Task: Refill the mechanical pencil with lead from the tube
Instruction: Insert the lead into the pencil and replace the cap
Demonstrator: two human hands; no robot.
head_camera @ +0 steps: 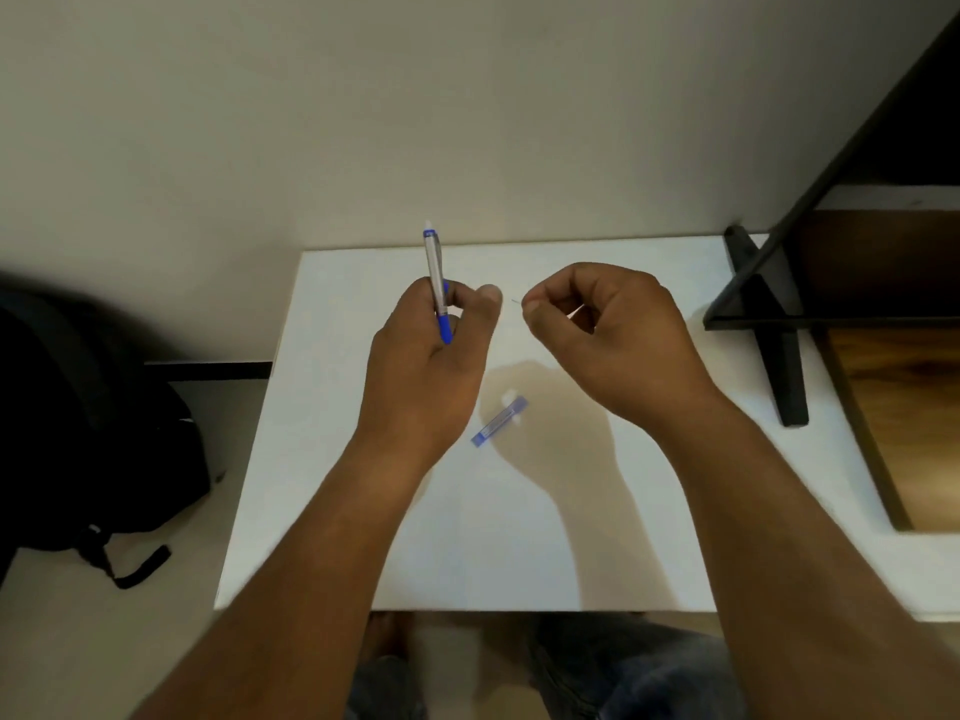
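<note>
The left hand (426, 350) is gripping the pencil (436, 283), pointing toward twelve o'clock; the right hand (597, 324) is pinching a hair-thin, brittle-looking lead (515, 300). The tube (498, 422) is lying on the tabletop (363, 511) at six o'clock.

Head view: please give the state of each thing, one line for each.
mechanical pencil: held tilted in the left hand, above the table.
lead: thin piece pinched in the right hand.
lead tube: lying flat on the table, untouched.
backpack: on the floor, left.
</note>
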